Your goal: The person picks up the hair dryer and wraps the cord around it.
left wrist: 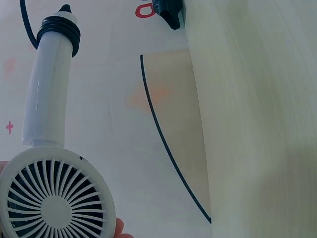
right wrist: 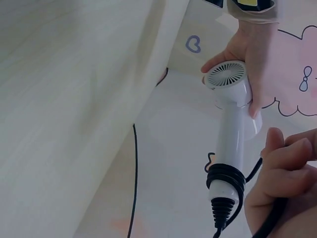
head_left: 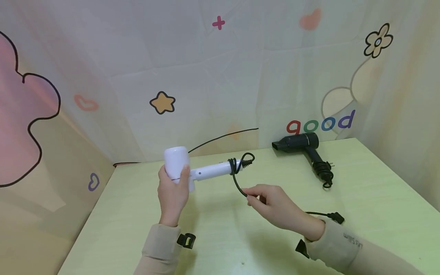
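Observation:
My left hand [head_left: 173, 196] grips the head of a white hair dryer [head_left: 213, 170], holding it up over the table with its handle pointing right. A slatted round air grille [left wrist: 57, 212] shows on the dryer's head in the left wrist view. Several turns of black power cord [head_left: 235, 167] circle the handle's end beside the ribbed strain relief. Between thumb and fingers, my right hand [head_left: 275, 204] pinches the cord a short way below those turns. Beyond that hand the cord runs on to a black plug [head_left: 336, 217] near the right sleeve.
A black hair dryer [head_left: 297, 143] lies at the back right of the pale green table [head_left: 220, 244], its cord wound round its handle. Behind the table hangs a printed curtain [head_left: 213, 95] with a star, hearts and coloured letters.

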Available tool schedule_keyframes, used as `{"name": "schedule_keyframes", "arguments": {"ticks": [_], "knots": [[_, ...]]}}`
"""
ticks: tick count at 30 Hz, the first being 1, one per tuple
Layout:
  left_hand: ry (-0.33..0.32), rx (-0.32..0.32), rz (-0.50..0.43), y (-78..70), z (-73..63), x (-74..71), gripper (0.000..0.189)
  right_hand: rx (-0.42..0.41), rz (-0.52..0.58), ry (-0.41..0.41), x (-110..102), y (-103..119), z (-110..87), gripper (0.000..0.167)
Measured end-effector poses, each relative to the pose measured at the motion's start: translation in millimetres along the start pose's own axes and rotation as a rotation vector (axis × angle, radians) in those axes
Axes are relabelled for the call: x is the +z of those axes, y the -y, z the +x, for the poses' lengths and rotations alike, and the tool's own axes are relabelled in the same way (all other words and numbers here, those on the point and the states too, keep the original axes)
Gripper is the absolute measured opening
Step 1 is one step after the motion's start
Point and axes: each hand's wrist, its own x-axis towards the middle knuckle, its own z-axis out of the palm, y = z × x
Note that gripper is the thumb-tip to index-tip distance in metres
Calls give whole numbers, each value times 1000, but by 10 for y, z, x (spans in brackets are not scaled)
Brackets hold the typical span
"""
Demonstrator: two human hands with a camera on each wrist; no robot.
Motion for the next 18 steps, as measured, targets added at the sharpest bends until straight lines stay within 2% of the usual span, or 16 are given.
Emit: {"name": "schedule_keyframes", "arguments": {"ticks": [7,18], "knots": [[18,-42,-36,4,-8,3,80,-8,39,1,110,-171,-10,29],[67,-101,-107,-22,8,-23,82,142,158,13,186,-405,81,29]]}}
